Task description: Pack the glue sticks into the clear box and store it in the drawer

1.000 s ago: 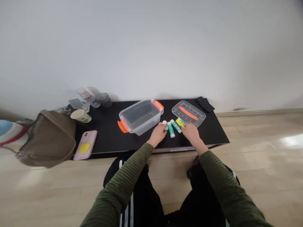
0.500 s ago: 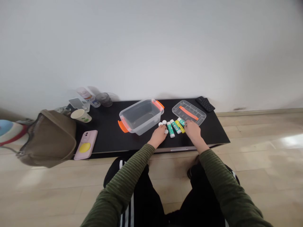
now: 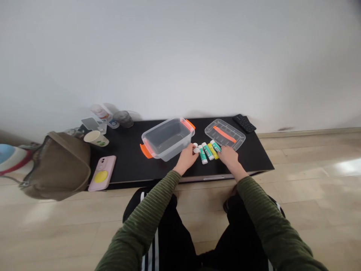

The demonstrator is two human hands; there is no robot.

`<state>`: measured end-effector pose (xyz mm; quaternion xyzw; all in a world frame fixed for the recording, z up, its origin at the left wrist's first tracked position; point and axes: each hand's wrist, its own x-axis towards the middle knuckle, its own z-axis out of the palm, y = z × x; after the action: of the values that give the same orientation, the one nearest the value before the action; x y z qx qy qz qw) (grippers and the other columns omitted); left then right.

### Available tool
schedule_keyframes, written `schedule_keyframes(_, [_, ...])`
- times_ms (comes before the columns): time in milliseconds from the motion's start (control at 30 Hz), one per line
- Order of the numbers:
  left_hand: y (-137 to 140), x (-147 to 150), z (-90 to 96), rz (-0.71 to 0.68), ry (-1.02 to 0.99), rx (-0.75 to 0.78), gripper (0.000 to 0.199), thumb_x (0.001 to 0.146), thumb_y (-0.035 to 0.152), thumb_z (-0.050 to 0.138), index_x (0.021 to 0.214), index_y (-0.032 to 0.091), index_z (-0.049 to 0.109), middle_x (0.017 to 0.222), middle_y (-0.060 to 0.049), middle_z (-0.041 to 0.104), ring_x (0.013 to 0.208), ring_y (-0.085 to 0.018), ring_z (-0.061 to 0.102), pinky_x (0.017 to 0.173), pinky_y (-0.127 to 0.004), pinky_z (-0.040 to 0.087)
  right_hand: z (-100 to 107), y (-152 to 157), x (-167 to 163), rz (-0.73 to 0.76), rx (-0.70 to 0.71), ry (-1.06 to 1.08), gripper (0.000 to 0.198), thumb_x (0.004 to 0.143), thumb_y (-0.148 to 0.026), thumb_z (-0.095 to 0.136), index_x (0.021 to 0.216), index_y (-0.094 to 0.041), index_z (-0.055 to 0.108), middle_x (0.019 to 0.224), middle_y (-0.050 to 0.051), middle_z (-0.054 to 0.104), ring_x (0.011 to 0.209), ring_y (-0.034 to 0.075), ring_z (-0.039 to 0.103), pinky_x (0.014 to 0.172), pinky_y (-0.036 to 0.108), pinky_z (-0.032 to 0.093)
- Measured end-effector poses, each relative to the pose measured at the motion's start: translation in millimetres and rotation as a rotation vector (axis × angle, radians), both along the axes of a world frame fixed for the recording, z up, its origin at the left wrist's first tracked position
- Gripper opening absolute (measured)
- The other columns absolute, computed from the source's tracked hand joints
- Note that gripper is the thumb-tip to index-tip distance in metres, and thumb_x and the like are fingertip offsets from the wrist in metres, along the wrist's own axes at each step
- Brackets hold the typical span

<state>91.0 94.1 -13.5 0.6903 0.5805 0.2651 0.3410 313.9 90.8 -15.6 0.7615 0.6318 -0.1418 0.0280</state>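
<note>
My left hand (image 3: 186, 159) is closed, with its thumb and fingers pinching a small white round cap (image 3: 196, 150); another white cap (image 3: 195, 144) lies just behind it. To the right, several glue sticks rest side by side: a green-and-white glue stick (image 3: 202, 154) closest to my left hand, a second green one (image 3: 208, 151), a yellow one (image 3: 214, 150) and a green one (image 3: 215, 145) at the right end. My right hand (image 3: 229, 158) has its bent fingers around the lower end of that rightmost stick, hiding part of it.
A clear plastic box (image 3: 176, 149) with orange handles stands behind my left hand. Its clear lid (image 3: 240, 138) lies behind my right hand, near a black object (image 3: 244, 123). Leftward are a pink phone (image 3: 105, 165), paper cup (image 3: 98, 140), glass (image 3: 124, 119) and brown bag (image 3: 64, 162).
My left hand has shifted slightly left and back, and a white cap is now lifted between its fingers. The right hand has stayed almost in place at the rightmost glue stick.
</note>
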Motion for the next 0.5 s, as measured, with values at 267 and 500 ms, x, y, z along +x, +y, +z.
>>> schedule_keyframes(267, [12.5,7.1,-5.6,0.153,-0.731,-0.349,0.016,0.087,0.019,0.065,0.101,0.016,0.058,0.096,-0.007,0.069,0.082,-0.016,0.069,0.077,-0.032,0.057,8.8,-2.8,-2.2,-0.038,0.006,0.066,0.033,0.099,-0.028,0.046,0.123,-0.009,0.058,0.126,0.023,0.062,0.116,0.031,0.062,0.090,0.037,0.047])
schedule_keyframes(500, [13.0,1.5,6.6,0.190,-1.166,-0.519,0.007,0.090,0.020,0.064,0.089,0.014,0.061,0.097,-0.010,0.073,0.093,-0.019,0.074,0.094,-0.036,0.055,25.4,-20.6,-9.3,0.033,0.182,0.360,0.031,0.098,-0.028,0.049,0.125,-0.015,0.053,0.111,0.013,0.071,0.103,0.026,0.067,0.086,0.032,0.046])
